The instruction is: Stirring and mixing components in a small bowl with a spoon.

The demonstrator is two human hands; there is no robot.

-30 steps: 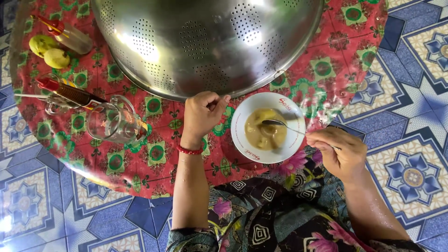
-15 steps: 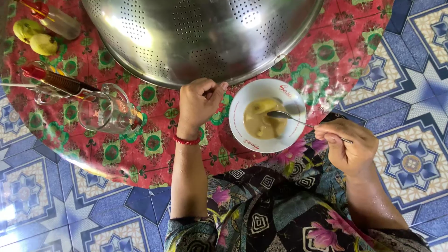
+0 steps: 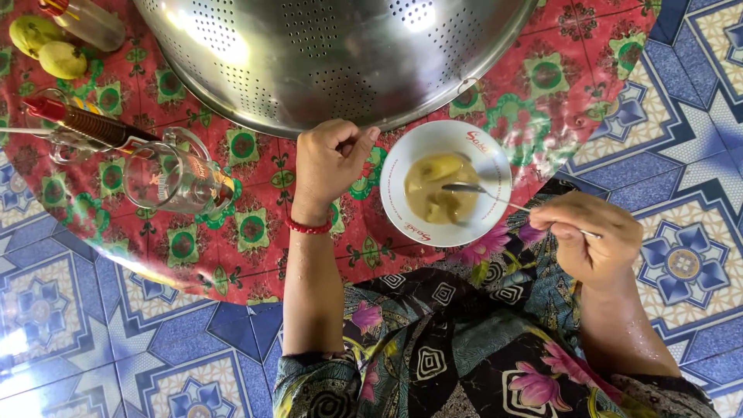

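1. Right hand (image 3: 592, 236) sits off the near-right edge of the table (image 3: 255, 259), over the lap. Its fingers pinch the thin handle end of a metal spoon (image 3: 495, 197); gripping that far back lets the bowl of the spoon reach across the rim.
2. The spoon's head lies inside the white bowl (image 3: 495, 159), in or just above the contents; whether it carries anything cannot be told.
3. The white bowl stands on the near-right part of the table, just right of the left hand. It holds a tan, creamy liquid (image 3: 433, 197) with a pale yellow lump (image 3: 441, 166) on the far side.
4. Left hand (image 3: 329, 166) rests on the table just beside the bowl, not touching it as far as I can tell. Fingers are curled into a loose fist, holding nothing visible; it reads as a resting or bracing hand. A red bead bracelet (image 3: 309, 227) circles the wrist.
5. A large perforated steel colander (image 3: 333, 54), turned dome-up, fills the far middle of the table, likely as a cover.
6. Left of the hand: a clear glass mug (image 3: 174, 179) on its side, then a dark sauce bottle with a red cap (image 3: 85, 124) lying across a glass.
7. Far left: two green-yellow fruits (image 3: 46, 48) and a clear bottle (image 3: 89, 23).
8. The table wears a red and green patterned cloth; blue patterned floor tiles (image 3: 681, 101) surround it.
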